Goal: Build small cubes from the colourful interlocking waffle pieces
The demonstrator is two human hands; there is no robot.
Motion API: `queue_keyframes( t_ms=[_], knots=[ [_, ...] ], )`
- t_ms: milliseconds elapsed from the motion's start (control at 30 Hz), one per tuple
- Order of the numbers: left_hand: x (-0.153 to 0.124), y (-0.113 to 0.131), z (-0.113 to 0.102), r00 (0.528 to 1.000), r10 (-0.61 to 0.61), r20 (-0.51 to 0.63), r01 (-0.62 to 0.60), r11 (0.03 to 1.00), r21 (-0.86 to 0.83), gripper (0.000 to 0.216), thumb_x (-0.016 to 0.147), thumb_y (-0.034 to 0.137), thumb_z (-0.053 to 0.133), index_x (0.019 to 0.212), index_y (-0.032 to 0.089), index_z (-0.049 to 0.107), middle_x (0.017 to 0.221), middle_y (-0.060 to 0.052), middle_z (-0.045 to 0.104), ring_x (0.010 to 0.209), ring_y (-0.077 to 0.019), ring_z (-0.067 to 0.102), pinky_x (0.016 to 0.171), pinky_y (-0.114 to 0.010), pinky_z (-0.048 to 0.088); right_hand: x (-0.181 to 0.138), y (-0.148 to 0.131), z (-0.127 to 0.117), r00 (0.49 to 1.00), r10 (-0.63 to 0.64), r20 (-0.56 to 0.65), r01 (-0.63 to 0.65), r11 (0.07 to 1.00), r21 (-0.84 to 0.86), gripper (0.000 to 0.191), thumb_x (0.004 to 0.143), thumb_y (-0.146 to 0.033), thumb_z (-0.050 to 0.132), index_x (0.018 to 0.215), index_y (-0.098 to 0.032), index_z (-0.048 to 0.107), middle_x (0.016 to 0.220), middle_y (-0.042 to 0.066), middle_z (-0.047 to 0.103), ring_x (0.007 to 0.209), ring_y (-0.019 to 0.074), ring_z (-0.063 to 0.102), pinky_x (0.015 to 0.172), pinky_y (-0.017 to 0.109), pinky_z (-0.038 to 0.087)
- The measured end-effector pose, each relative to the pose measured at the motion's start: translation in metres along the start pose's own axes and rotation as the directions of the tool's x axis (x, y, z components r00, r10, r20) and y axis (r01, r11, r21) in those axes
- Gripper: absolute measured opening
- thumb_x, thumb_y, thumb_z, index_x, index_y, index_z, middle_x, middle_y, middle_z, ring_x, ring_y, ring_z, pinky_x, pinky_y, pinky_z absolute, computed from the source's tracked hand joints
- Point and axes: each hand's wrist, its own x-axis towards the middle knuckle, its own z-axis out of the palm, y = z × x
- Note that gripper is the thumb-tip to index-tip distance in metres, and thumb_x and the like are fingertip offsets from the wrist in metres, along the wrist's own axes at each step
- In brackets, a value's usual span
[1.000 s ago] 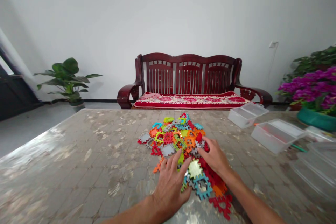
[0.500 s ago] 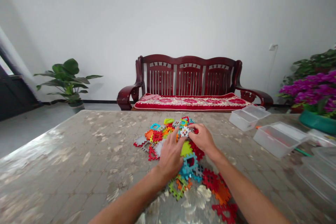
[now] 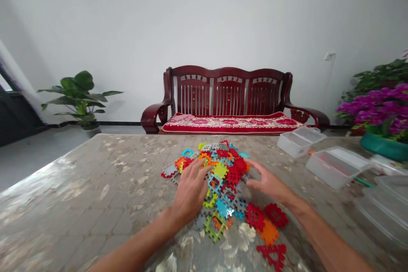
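Observation:
A heap of flat plastic interlocking tiles with toothed edges lies mid-table, in red, orange, blue, grey and lime green. My left hand (image 3: 191, 187) is over the heap's left side, fingers stretched and apart, hiding some tiles under it. A lime green tile (image 3: 220, 171) and a light blue tile (image 3: 215, 182) lie just right of its fingertips. My right hand (image 3: 266, 182) is at the heap's right edge, thumb and fingers spread, with nothing in it. Nearest to it are dark red tiles (image 3: 235, 173). An orange tile (image 3: 269, 232) and a red triangular tile (image 3: 273, 256) lie nearer to me.
Two clear plastic boxes stand on the right, the farther box (image 3: 295, 146) and the nearer box (image 3: 328, 172). Clear lids (image 3: 382, 216) lie at the right edge beside a flowerpot (image 3: 382, 146). A wooden bench (image 3: 229, 93) stands behind the table (image 3: 79, 187).
My hands have moved apart, the left towards me and leftward, the right rightward. The small white tile between them has been let go. Tiles in the heap's middle lie differently.

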Motion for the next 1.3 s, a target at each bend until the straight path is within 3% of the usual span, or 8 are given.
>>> queue_keyframes(
  t_ms=[100,200,333,500,833,1000,1167,1300],
  knots=[
    [-0.042,0.026,0.003,0.975,0.178,0.135,-0.172,0.984,-0.057,0.058,0.086,0.030,0.061,0.143,0.031,0.047,0.153,-0.007,0.046,0.144,-0.0284,0.035,0.115,-0.052,0.036,-0.060,0.019,-0.014,0.967,0.090,0.238,-0.050,0.984,-0.169,0.114,0.057,-0.056,0.085,0.155,-0.027,0.035,0.166,0.012,0.020,0.150,0.0382,0.021,0.121,0.055,0.019],
    [-0.067,0.047,0.014,0.901,0.322,0.292,-0.303,0.947,-0.108,0.097,0.069,0.056,0.076,0.153,0.031,0.033,0.160,-0.012,0.036,0.146,-0.0371,0.030,0.116,-0.061,0.030,-0.110,0.034,-0.011,0.913,0.229,0.338,-0.097,0.926,-0.365,0.132,0.045,-0.050,0.090,0.158,-0.029,0.024,0.168,0.011,0.007,0.152,0.0411,0.011,0.122,0.058,0.014],
    [-0.065,0.060,0.032,0.856,0.347,0.383,-0.336,0.937,-0.098,0.100,0.073,0.069,0.067,0.156,0.034,0.024,0.164,-0.014,0.026,0.149,-0.0394,0.023,0.117,-0.068,0.019,-0.131,0.042,0.007,0.951,0.203,0.232,-0.047,0.840,-0.541,0.110,0.062,-0.053,0.081,0.156,-0.033,0.029,0.167,0.008,0.014,0.152,0.0389,0.012,0.122,0.058,0.013],
    [-0.030,0.063,0.044,0.893,0.162,0.420,-0.188,0.982,0.022,0.071,0.087,0.060,0.057,0.149,0.030,0.039,0.157,-0.013,0.041,0.142,-0.0353,0.037,0.117,-0.062,0.025,-0.094,0.030,0.018,0.981,0.025,0.195,0.099,0.793,-0.601,0.087,0.079,-0.060,0.066,0.155,-0.030,0.034,0.156,0.011,0.042,0.141,0.0346,0.037,0.115,0.054,0.027],
    [-0.007,0.057,0.040,0.894,0.185,0.407,-0.251,0.961,0.115,0.036,0.090,0.023,0.055,0.126,0.025,0.054,0.114,-0.007,0.064,0.106,-0.0247,0.058,0.091,-0.040,0.048,-0.049,0.001,0.042,0.951,-0.206,0.231,0.309,0.662,-0.683,0.029,0.082,-0.029,0.062,0.108,-0.020,0.069,0.101,0.011,0.069,0.096,0.0268,0.059,0.090,0.041,0.041],
    [0.010,0.048,0.035,0.933,0.133,0.333,-0.178,0.978,0.108,0.013,0.092,0.021,0.050,0.096,0.024,0.062,0.097,-0.004,0.067,0.095,-0.0207,0.061,0.084,-0.034,0.048,-0.033,0.008,0.049,0.962,-0.224,0.156,0.271,0.713,-0.646,0.022,0.080,-0.014,0.053,0.094,-0.022,0.068,0.091,0.007,0.069,0.090,0.0227,0.062,0.081,0.033,0.045],
    [0.037,0.036,0.022,0.991,-0.013,0.133,0.010,1.000,0.023,0.009,0.090,0.025,0.055,0.091,0.025,0.064,0.090,-0.001,0.069,0.087,-0.0173,0.063,0.078,-0.028,0.047,0.005,-0.004,0.048,0.993,-0.115,-0.039,0.080,0.862,-0.500,0.024,0.079,-0.015,0.054,0.093,-0.024,0.070,0.094,0.003,0.071,0.089,0.0195,0.066,0.081,0.029,0.047],
    [0.068,0.021,0.014,0.994,-0.105,0.005,0.105,0.994,-0.003,0.014,0.092,0.030,0.054,0.092,0.025,0.067,0.093,-0.002,0.068,0.090,-0.0171,0.063,0.081,-0.028,0.048,0.054,-0.023,0.056,0.988,-0.049,-0.146,-0.017,0.908,-0.418,0.020,0.080,-0.019,0.056,0.092,-0.025,0.072,0.097,0.003,0.073,0.093,0.0208,0.067,0.085,0.031,0.048]
  ],
)
